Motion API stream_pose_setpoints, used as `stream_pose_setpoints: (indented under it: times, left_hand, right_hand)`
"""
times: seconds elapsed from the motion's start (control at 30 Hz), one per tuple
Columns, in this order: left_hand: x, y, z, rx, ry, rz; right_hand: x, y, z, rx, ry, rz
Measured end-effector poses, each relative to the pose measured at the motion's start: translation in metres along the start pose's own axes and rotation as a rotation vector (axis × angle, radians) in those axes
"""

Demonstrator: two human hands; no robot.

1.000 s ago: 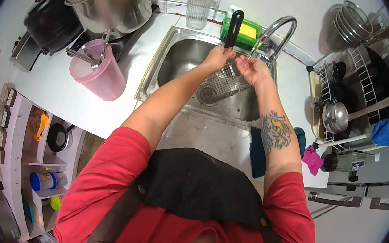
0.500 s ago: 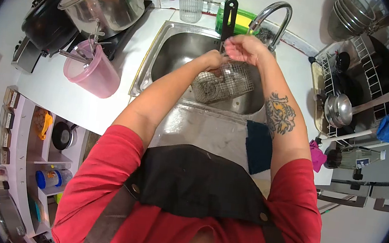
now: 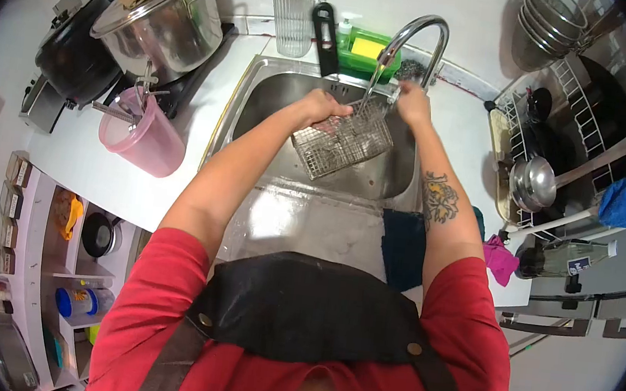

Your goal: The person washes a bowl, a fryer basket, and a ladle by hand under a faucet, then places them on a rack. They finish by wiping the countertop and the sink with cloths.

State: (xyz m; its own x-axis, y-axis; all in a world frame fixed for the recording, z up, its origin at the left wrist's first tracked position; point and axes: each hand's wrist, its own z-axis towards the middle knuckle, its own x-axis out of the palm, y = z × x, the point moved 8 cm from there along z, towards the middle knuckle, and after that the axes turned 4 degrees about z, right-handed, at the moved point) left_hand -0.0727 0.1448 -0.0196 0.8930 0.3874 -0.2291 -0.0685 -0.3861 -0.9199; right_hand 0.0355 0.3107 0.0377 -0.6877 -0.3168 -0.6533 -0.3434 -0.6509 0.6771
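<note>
A rectangular wire-mesh fry basket [image 3: 345, 142] is tilted over the steel sink [image 3: 255, 160], its black handle [image 3: 325, 38] pointing up toward the wall. My left hand [image 3: 322, 110] grips the basket's upper left edge, thumb along the rim. Above the mesh arches the chrome faucet [image 3: 414, 29], with what looks like water falling from its spout onto the basket. Curled fingers of my right hand [image 3: 414, 105] are at the base of the faucet, right of the basket and apart from it; what they hold, if anything, is hidden.
Behind the sink are a glass pitcher [image 3: 291, 21] and a green caddy [image 3: 351, 61] with a yellow sponge [image 3: 367, 48]. A pink container [image 3: 147, 140] and a large pot [image 3: 167, 24] stand left. A dish rack [image 3: 509, 140] is right; a dark cloth [image 3: 402, 251] lies in front.
My right hand has gone from open beneath the spout to curled at the faucet's base. The basket has turned, its handle swinging left, with my left hand still on it.
</note>
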Motion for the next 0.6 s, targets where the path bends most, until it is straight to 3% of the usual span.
stream_pose_setpoints:
  times: [0.1,0.17,0.37,0.43,0.5,0.6]
  left_hand:
    - [-0.03,-0.004,-0.01,-0.005,-0.113,-0.053]
    - [-0.047,-0.001,-0.009,-0.037,-0.134,-0.058]
    - [-0.071,-0.001,-0.023,-0.042,-0.224,-0.311]
    - [-0.074,0.0,-0.023,-0.036,-0.224,-0.344]
    - [-0.078,0.0,-0.025,-0.037,-0.266,-0.385]
    - [-0.082,-0.004,-0.032,-0.026,-0.252,-0.36]
  right_hand:
    - [0.048,-0.028,-0.011,-0.048,0.315,-0.268]
    - [0.061,-0.038,-0.015,-0.243,0.128,-0.243]
    - [0.066,-0.034,-0.025,-0.146,0.138,-0.348]
    - [0.073,-0.043,-0.025,-0.216,0.118,-0.355]
    - [0.08,-0.045,-0.029,-0.371,0.042,-0.58]
    - [0.091,-0.055,-0.026,-0.346,0.101,-0.732]
